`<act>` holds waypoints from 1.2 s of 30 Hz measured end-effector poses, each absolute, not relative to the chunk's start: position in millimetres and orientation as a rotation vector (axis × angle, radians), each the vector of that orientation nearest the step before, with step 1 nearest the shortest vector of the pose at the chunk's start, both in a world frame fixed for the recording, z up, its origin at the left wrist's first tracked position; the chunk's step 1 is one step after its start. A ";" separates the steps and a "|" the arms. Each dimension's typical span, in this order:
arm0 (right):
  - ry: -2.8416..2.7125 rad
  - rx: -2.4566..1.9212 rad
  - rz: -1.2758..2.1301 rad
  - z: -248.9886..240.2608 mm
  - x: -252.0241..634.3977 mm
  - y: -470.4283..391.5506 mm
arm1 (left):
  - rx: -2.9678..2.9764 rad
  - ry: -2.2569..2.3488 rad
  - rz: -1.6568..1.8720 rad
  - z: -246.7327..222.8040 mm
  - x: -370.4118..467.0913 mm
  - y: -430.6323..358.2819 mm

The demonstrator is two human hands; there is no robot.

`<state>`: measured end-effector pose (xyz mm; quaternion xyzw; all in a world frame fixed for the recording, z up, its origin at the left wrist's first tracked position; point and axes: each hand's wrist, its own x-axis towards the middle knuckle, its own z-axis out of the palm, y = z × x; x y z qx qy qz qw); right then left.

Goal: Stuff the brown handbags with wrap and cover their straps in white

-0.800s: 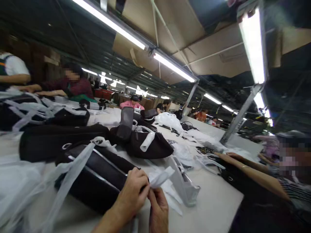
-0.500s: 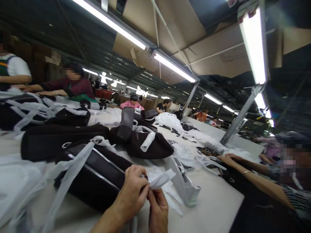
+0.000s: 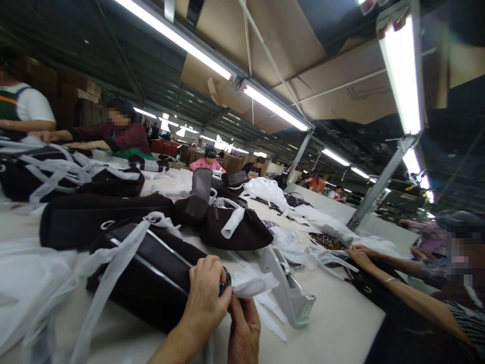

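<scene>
No lettering, brand or number can be read. High above and to the right of the left hand (image 3: 206, 290) and right hand (image 3: 245, 323), a cardboard ceiling panel (image 3: 329, 96) bears faint dark marks, too small and blurred to make out.

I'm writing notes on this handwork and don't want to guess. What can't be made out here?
All in the head view:
What exactly the left hand and right hand pinch beside the white wrapping strip: hidden by the hands themselves.
The end of the black bag nearest them: mostly covered by the left hand.
Full shape of the black item at lower right: cut off by the bottom edge.
Marks on the overhead cardboard: too faint to read.
</scene>
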<state>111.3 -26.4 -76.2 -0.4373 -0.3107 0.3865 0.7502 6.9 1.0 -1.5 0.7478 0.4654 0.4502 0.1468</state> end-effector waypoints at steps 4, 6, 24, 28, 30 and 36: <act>-0.670 -0.944 0.844 -76.2 108.9 -27.0 | 2.112 1.354 1.310 -5.4 6.5 3.5; -0.691 -0.948 0.835 -76.6 108.2 -27.6 | 2.129 1.320 1.268 -4.5 5.0 3.8; -0.711 -0.898 0.840 -80.1 104.6 -28.7 | 2.182 1.254 1.158 10.2 0.3 4.6; -0.719 -0.900 0.863 -76.5 105.3 -29.0 | 2.211 1.184 1.284 10.6 1.2 2.0; -0.730 -0.899 0.877 -75.5 105.9 -28.6 | 2.293 1.117 1.306 12.6 0.6 -0.1; -0.746 -0.893 0.885 -77.9 109.0 -27.3 | 2.418 1.138 1.232 21.7 -4.7 -2.1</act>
